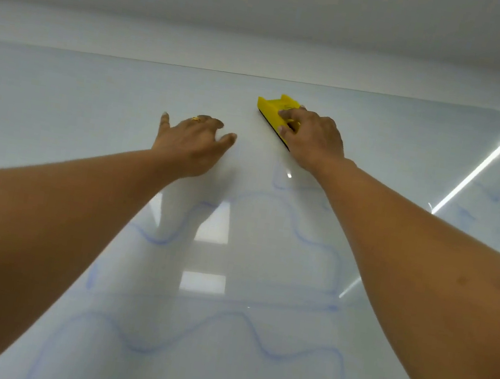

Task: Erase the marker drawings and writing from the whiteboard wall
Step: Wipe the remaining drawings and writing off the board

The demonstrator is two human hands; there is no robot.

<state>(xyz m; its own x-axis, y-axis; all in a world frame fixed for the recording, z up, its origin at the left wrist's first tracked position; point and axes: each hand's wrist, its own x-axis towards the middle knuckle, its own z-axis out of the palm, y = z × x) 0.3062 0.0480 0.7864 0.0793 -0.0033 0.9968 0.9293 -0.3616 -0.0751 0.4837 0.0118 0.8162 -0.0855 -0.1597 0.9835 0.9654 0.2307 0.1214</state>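
right hand (312, 142) grips the yellow eraser (275, 112) flat on the whiteboard wall (60, 102); left hand (191, 140) braces open-palmed; firm overlapping downward strokes should best clear the blue wavy lines (253, 329).

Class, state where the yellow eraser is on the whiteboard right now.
In the head view, the yellow eraser lies right of centre near the top edge of the whiteboard, held by the right hand.

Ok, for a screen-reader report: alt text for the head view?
A right hand holds a yellow eraser against a whiteboard, while the left hand rests open beside it. Faint blue marker lines show lower down.
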